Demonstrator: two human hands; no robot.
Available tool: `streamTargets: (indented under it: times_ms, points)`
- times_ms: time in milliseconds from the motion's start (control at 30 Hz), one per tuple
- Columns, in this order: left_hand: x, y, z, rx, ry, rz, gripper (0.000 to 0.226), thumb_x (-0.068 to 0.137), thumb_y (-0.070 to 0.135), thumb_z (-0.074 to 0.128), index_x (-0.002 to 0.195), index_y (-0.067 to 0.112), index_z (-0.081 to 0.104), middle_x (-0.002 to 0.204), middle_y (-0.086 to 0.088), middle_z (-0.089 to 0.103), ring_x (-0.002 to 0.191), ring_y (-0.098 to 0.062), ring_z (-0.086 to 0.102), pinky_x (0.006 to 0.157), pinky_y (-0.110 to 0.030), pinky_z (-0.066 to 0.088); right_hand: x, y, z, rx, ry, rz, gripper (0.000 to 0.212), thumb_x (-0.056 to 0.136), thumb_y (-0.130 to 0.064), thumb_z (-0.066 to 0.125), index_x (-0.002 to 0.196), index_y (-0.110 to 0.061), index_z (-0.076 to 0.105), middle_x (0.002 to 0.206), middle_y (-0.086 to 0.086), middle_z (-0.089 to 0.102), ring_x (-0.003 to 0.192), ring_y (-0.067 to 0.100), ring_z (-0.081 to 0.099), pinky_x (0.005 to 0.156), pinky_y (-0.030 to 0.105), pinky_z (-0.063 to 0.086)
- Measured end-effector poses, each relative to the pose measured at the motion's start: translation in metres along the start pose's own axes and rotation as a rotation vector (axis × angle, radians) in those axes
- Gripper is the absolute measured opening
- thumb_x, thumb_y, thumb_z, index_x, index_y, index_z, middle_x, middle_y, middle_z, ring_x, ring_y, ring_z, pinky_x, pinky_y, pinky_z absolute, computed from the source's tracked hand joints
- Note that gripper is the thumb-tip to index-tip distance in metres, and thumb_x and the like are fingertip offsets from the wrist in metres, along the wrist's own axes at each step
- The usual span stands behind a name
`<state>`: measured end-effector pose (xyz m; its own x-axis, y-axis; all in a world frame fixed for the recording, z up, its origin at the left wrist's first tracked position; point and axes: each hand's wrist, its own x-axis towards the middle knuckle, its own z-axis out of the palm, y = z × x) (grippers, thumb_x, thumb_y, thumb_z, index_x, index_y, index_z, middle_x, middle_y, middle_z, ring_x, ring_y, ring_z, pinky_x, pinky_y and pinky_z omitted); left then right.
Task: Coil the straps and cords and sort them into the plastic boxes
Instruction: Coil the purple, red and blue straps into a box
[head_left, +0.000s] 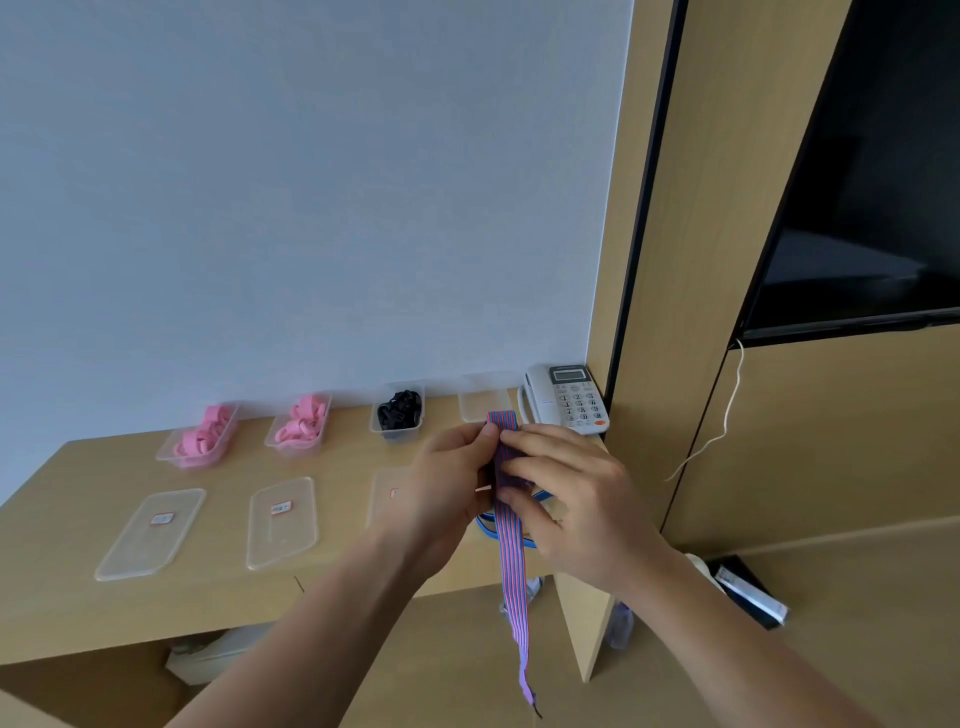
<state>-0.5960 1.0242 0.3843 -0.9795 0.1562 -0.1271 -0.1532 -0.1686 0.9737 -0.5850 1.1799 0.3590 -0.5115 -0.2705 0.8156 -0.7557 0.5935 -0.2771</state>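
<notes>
A red-and-blue striped strap (511, 561) is held up above the desk, its upper part wound between both hands and its tail hanging past the desk's front edge. My left hand (452, 483) pinches the wound part from the left. My right hand (566, 499) grips it from the right, fingers curled over the strap. Along the back of the desk stand two clear boxes of pink coils (200, 439) (301, 426), a box of black coils (397, 410) and an empty clear box (485, 400). A blue strap (485, 527) lies on the desk under my hands.
Three clear lids with red labels (150, 532) (283, 522) (389, 493) lie on the wooden desk (67, 478). A white telephone (569, 400) sits at the back right corner. A dark TV screen (872, 208) hangs on the right wall, with a white cable (724, 415) below it.
</notes>
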Motion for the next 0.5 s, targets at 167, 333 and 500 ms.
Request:
streamTargets:
  times_ms: [167, 333, 500]
  points:
    - [-0.008, -0.004, 0.007, 0.082, -0.012, 0.022, 0.036, 0.112, 0.018, 0.041, 0.112, 0.000, 0.073, 0.106, -0.025, 0.076, 0.088, -0.028, 0.067, 0.078, -0.037, 0.063, 0.010, 0.000, -0.007, 0.106, 0.068, 0.248, 0.036, 0.073, -0.012, 0.081, 0.107, -0.019, 0.072, 0.106, -0.009, 0.070, 0.099, 0.015, 0.065, 0.086, 0.035, 0.053]
    - [-0.012, -0.005, 0.010, 0.065, -0.026, 0.024, 0.036, 0.112, 0.018, 0.041, 0.112, 0.004, 0.074, 0.110, -0.027, 0.074, 0.089, -0.033, 0.064, 0.097, -0.056, 0.057, 0.016, 0.001, -0.012, 0.288, -0.142, 0.504, 0.041, 0.078, -0.017, 0.079, 0.112, -0.037, 0.069, 0.098, -0.032, 0.069, 0.094, 0.001, 0.068, 0.086, 0.028, 0.055]
    - [-0.013, -0.012, 0.009, 0.041, -0.027, 0.022, 0.038, 0.110, 0.020, 0.047, 0.094, 0.012, 0.081, 0.098, -0.021, 0.077, 0.086, -0.033, 0.070, 0.098, -0.058, 0.056, 0.019, -0.002, -0.014, 0.278, -0.202, 0.581, 0.039, 0.078, -0.007, 0.080, 0.099, -0.038, 0.067, 0.093, -0.017, 0.072, 0.080, 0.000, 0.066, 0.080, 0.030, 0.056]
